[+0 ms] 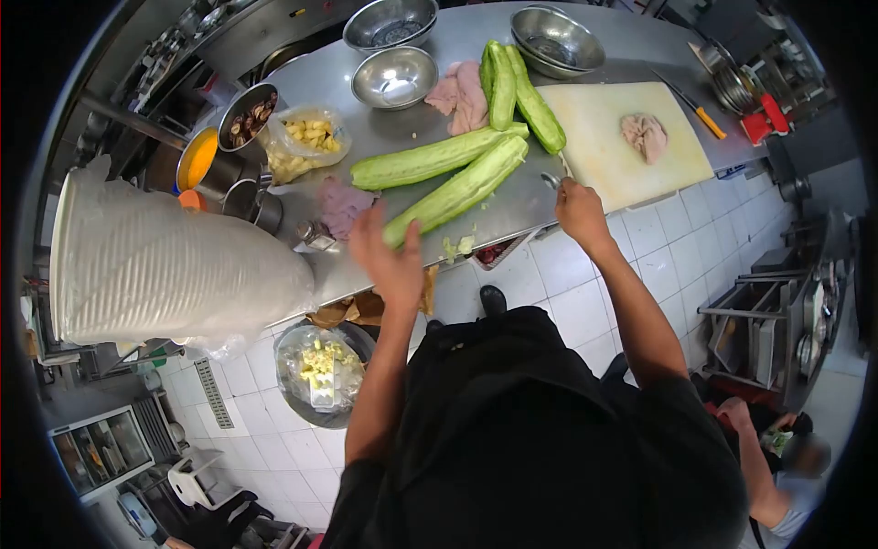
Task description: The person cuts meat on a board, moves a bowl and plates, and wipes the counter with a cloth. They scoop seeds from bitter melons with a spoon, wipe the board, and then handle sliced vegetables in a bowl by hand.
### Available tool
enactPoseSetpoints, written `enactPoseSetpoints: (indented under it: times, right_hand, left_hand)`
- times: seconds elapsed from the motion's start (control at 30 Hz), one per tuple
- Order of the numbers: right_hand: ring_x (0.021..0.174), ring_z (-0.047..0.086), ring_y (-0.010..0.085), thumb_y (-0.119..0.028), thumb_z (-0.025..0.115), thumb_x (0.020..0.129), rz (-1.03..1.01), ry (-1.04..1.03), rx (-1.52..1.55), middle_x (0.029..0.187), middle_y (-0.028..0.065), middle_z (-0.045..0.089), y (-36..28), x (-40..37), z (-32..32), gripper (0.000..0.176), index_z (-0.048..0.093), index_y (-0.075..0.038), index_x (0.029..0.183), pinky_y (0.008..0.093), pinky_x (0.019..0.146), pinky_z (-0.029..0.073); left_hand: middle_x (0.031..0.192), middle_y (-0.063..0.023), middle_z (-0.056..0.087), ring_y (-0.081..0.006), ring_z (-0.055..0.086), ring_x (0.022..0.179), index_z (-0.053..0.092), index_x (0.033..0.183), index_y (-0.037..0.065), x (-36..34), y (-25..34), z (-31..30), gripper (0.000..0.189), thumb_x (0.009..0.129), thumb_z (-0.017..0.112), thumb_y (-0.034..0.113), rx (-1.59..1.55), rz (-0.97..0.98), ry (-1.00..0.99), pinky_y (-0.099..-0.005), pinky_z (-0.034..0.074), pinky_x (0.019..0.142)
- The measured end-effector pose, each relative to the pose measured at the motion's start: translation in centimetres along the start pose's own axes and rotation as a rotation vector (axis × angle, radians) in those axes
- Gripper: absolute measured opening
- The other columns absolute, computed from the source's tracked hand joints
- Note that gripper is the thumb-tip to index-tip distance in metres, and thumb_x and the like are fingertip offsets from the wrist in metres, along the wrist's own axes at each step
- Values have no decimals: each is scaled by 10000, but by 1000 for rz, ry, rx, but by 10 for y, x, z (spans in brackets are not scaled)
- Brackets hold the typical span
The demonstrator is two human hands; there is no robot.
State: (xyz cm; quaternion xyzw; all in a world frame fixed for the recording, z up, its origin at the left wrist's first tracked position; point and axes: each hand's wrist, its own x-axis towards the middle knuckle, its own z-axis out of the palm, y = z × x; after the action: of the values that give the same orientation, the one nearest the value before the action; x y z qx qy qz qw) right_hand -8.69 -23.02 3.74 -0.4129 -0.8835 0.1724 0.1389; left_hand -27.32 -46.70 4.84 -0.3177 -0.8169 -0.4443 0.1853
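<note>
My left hand (386,254), fingers apart, is at the near end of a long peeled green gourd (462,190). A second peeled gourd (425,157) lies just behind it. Two more, a short gourd (501,87) and a longer gourd (538,101), rest farther back, beside the cutting board. Near the table's front edge my right hand (581,210) is closed around a small peeler (551,180), its shiny metal head sticking out past the fingers. Green peel scraps (462,245) lie at the edge between my hands. A mauve cloth (346,206) is beside my left fingers.
A cutting board (590,119) carries a crumpled cloth (645,137); a knife (700,110) lies to its right. Metal bowls (395,78) stand at the back. A bag of yellow chunks (306,142) and stacked plastic-wrapped containers (174,265) are left. Below is a scrap bin (352,416).
</note>
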Motion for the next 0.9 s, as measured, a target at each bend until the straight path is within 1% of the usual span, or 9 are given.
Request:
enactPoseSetpoints:
  times: [0.07, 0.13, 0.23, 0.33, 0.43, 0.53, 0.63, 0.8, 0.9]
  right_hand:
    - [762, 624, 452, -81, 513, 815, 25, 17, -56, 760, 266, 637, -6, 6, 0, 123, 582, 14, 854, 533, 736, 490]
    - [762, 627, 452, -78, 512, 815, 8, 39, -97, 765, 269, 639, -9, 18, 1, 127, 572, 15, 878, 527, 732, 496]
    - [758, 633, 445, -71, 506, 813, -35, 51, -127, 768, 267, 644, -8, 36, 8, 133, 564, 17, 894, 513, 727, 506]
    - [751, 640, 437, -71, 499, 811, -52, 33, -140, 765, 263, 646, -10, 47, 13, 136, 569, 16, 890, 499, 716, 517]
    - [729, 649, 428, -79, 500, 810, -65, 13, -168, 756, 257, 650, -11, 44, 18, 148, 580, 10, 896, 490, 688, 530]
    - [706, 662, 409, -90, 511, 805, -47, 1, -240, 753, 248, 656, -7, 38, 30, 158, 590, 6, 903, 482, 659, 541]
    - [698, 672, 389, -98, 522, 801, -57, 0, -291, 758, 237, 664, -5, 33, 33, 171, 599, 3, 915, 469, 645, 548]
    - [723, 679, 372, -124, 535, 801, -79, -17, -363, 781, 227, 671, -12, 30, 33, 202, 609, 1, 940, 434, 658, 556]
    - [748, 681, 363, -137, 543, 801, -19, -103, -360, 798, 214, 676, -27, 20, 31, 213, 609, 3, 947, 427, 672, 555]
  left_hand:
    - [1116, -162, 586, -321, 522, 1078, 607, 1170, 41, 16, 18, 30, 465, 758, 757, 196, -156, 102, -193, -453, 362, 962]
    - [1065, -152, 613, -333, 549, 1017, 644, 1099, 32, 28, 32, 70, 440, 752, 768, 272, -141, 172, -192, -431, 390, 918]
    - [1073, -133, 594, -307, 527, 1032, 655, 1104, 47, 28, 30, 120, 483, 747, 760, 354, 65, 114, -378, -432, 376, 903]
    - [1092, -110, 560, -285, 492, 1048, 654, 1124, 49, 17, 30, 137, 526, 746, 744, 404, 119, 47, -449, -435, 351, 905]
    - [1118, -97, 531, -273, 462, 1072, 655, 1129, 49, 7, 35, 128, 548, 746, 731, 434, 104, 92, -418, -443, 325, 919]
    - [1098, -101, 540, -271, 470, 1034, 640, 1161, 48, -6, 33, 127, 572, 743, 733, 427, 90, 220, -337, -442, 314, 910]
    - [1090, -103, 547, -266, 473, 1021, 621, 1192, 42, -17, 36, 123, 593, 745, 732, 414, 72, 255, -382, -424, 319, 889]
    - [1088, -104, 550, -261, 478, 1012, 592, 1234, 40, -23, 36, 124, 624, 734, 740, 384, 45, 251, -379, -413, 323, 874]
    - [1094, -103, 547, -265, 478, 1013, 585, 1242, 39, -23, 35, 125, 638, 720, 751, 365, 42, 253, -363, -414, 327, 868]
